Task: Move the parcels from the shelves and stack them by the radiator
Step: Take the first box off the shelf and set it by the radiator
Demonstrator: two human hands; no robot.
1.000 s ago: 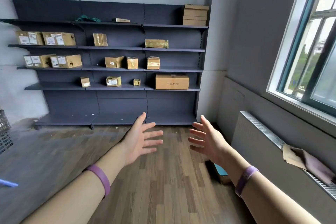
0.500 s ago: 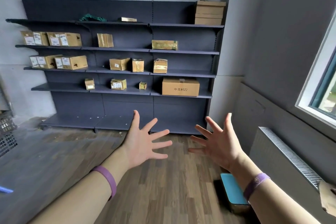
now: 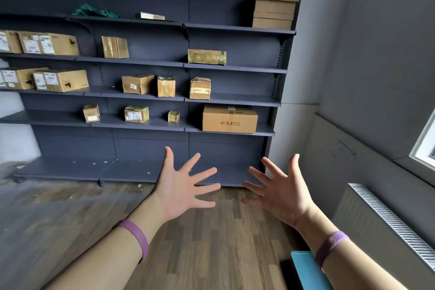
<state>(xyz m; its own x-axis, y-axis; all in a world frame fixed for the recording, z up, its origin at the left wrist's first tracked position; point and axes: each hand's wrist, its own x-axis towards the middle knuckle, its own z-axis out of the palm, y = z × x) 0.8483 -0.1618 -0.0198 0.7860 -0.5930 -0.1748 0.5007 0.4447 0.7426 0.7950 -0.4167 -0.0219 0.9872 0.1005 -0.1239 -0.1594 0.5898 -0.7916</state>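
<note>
- Currently, in the head view, the left hand and the right hand are hovering side by side at the same height, fingers straight and spread wide. Both are released and holding nothing.
- The parcels are sitting on the shelves, spread over four levels. None is showing by the radiator, so the task is judged to be at its start.
- The step in hand is judged to be the approach for a pick. The large printed box, on the lowest loaded level in the right bay, is lying nearest the hands.
- Recommended grip: one palm flat on each side face, low on the box, fingers wrapping the bottom edge. Lift slightly before drawing out, so the base is clearing the shelf lip.
- Edges: the next level up is overhanging the large printed box, so lifting room is limited. The wall corner is standing just beside the right end of the shelves, restricting the right elbow.
- Open room: the wooden floor is running free between the shelves and the radiator. A teal object, identity unclear, is lying low near the radiator under the right forearm; step around it when carrying.
</note>
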